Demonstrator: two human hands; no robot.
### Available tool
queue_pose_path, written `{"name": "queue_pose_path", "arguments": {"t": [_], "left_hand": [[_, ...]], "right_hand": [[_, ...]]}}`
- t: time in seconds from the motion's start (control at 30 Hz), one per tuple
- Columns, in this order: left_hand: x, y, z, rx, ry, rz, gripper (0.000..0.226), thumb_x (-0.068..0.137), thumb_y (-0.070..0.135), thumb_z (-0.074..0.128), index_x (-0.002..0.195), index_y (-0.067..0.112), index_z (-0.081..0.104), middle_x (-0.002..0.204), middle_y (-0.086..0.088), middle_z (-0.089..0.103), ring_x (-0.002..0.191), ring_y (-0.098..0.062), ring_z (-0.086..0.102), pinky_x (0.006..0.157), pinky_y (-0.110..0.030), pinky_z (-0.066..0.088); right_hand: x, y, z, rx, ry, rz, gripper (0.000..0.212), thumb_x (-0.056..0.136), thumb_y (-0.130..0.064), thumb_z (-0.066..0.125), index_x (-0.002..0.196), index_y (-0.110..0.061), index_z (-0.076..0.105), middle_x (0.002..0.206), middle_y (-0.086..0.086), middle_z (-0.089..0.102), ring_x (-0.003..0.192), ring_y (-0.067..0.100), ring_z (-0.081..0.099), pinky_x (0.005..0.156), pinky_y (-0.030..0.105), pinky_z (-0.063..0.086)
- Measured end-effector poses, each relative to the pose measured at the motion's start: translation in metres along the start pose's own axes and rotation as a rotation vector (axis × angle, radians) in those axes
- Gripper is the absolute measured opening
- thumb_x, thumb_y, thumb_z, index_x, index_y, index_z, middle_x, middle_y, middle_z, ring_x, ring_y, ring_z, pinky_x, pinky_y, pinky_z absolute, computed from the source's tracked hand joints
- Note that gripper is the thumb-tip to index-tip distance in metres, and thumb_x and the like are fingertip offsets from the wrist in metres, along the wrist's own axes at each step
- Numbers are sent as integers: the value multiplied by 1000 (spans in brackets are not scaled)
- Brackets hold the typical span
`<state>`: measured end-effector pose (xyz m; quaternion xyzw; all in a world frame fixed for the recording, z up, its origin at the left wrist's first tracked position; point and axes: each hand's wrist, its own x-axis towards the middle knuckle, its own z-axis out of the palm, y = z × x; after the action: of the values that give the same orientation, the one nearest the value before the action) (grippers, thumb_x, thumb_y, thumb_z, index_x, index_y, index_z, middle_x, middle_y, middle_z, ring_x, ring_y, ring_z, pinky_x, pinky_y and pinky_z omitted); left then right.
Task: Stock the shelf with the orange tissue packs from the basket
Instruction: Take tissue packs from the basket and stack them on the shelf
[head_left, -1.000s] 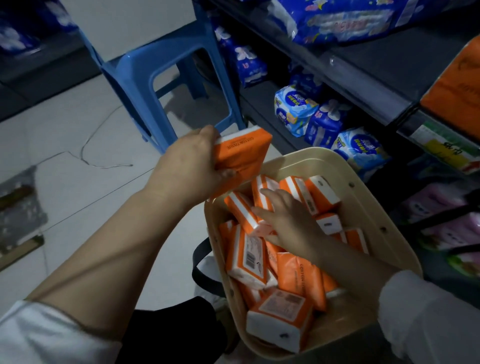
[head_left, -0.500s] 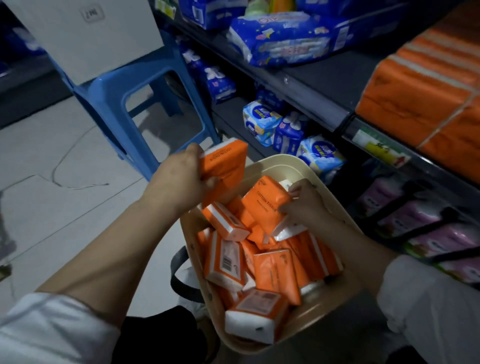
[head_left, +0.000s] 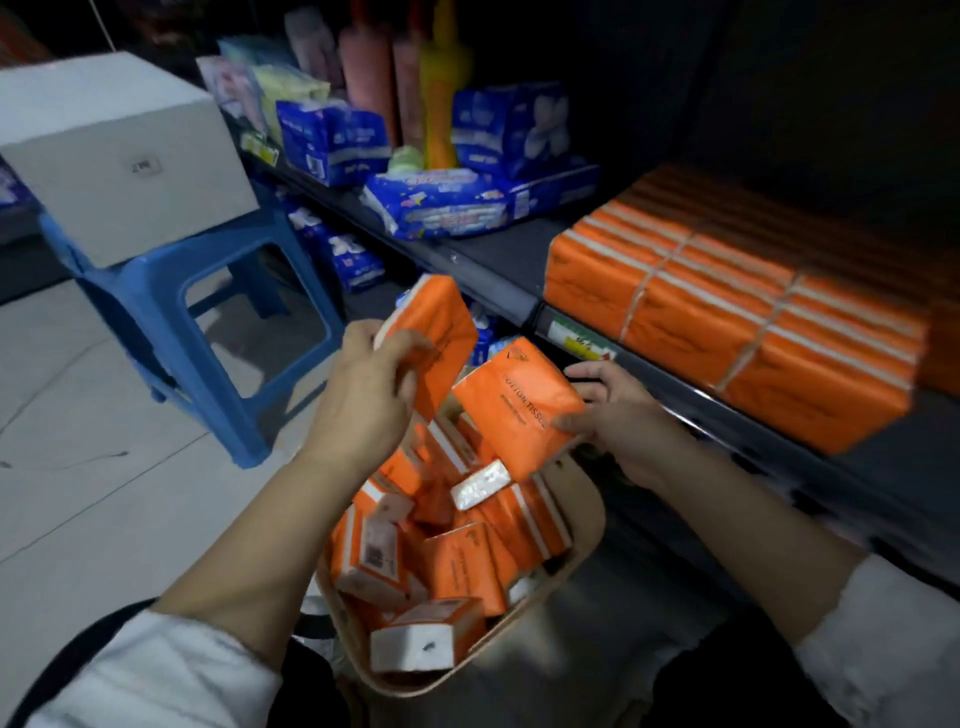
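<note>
My left hand (head_left: 366, 395) grips one orange tissue pack (head_left: 441, 332) above the basket's far edge. Just to its right, my right hand (head_left: 621, 415) holds a second orange tissue pack (head_left: 511, 402), tilted, over the basket. The beige basket (head_left: 582, 514) sits low between my arms and holds several more orange packs (head_left: 457, 561), jumbled on their sides and ends. On the dark shelf (head_left: 498, 265) at the right, a neat block of orange tissue packs (head_left: 727, 312) lies in rows.
Blue wrapped packages (head_left: 447, 208) lie on the same shelf to the left of the orange block, with more on the shelf below. A blue plastic stool (head_left: 171, 312) carrying a grey box (head_left: 114, 150) stands on the tiled floor at the left.
Both hands have risen out of the basket, each with a pack. The right hand lifted its pack clear of the pile. The view has tilted up toward the shelf.
</note>
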<state>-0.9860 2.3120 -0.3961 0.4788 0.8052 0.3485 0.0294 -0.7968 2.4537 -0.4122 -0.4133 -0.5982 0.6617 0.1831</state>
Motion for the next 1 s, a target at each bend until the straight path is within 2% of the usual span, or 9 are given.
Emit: {"name": "queue_pose_path", "arguments": {"t": [0.07,0.13,0.23,0.3,0.47,0.6,0.77,0.87,1.0], "left_hand": [[-12,17,3,-8,44,42,33,87,3,56,116,18,62,118,-11,43,107,-24,47,92,-26,36],[-25,35,8,-50,84,52,26,90,16,58,115,20,63,117,-10,43,105,-19,47,91,-23,37],[-46,66,14,-206,20,-52,36,85,45,52,113,25,63,113,-7,45,92,2,41,82,2,26],[-56,85,17,-346,-47,-148,41,78,53,49,109,29,62,113,-7,46,89,6,41,79,6,24],[-68,116,21,-495,-115,-199,43,64,76,59,92,44,61,114,2,54,103,-14,56,98,-32,41],[-70,135,15,-516,-114,-164,46,69,64,64,102,32,65,112,3,52,107,-10,52,98,-36,43],[-69,161,13,-492,-70,-78,32,81,45,66,106,24,63,113,0,49,102,-2,45,84,-17,35],[-65,181,20,-466,-73,-42,32,82,40,66,107,20,62,116,-2,48,104,-8,45,84,-18,33],[-56,213,35,-473,-118,33,27,82,38,65,104,23,61,116,-1,46,99,-2,44,83,-13,31]], "right_hand": [[-19,-11,-17,54,15,-30,47,74,15,62,103,-20,52,100,7,59,83,20,59,60,28,44],[-39,-19,-32,129,20,-48,51,76,15,61,116,-15,51,103,6,61,91,23,61,69,33,49],[-66,-27,-47,191,-10,-79,51,78,13,60,116,-19,52,111,6,63,99,26,63,83,39,51],[-83,-29,-53,206,-36,-112,49,78,13,58,111,-23,53,111,5,64,97,24,64,83,40,50],[-114,-27,-64,197,-42,-185,60,64,5,68,114,-26,55,115,4,64,105,30,63,95,58,41],[-134,-33,-70,220,-21,-245,55,73,15,63,109,-25,56,115,6,61,100,22,63,94,55,43],[-154,-42,-81,233,54,-317,40,80,1,66,107,-26,57,115,5,59,101,19,62,81,32,54],[-162,-44,-94,189,160,-348,37,82,-2,66,108,-26,55,111,1,60,94,15,64,83,32,55],[-173,-46,-124,160,274,-376,39,79,-1,69,107,-27,57,107,3,62,93,21,65,84,37,55]]}}
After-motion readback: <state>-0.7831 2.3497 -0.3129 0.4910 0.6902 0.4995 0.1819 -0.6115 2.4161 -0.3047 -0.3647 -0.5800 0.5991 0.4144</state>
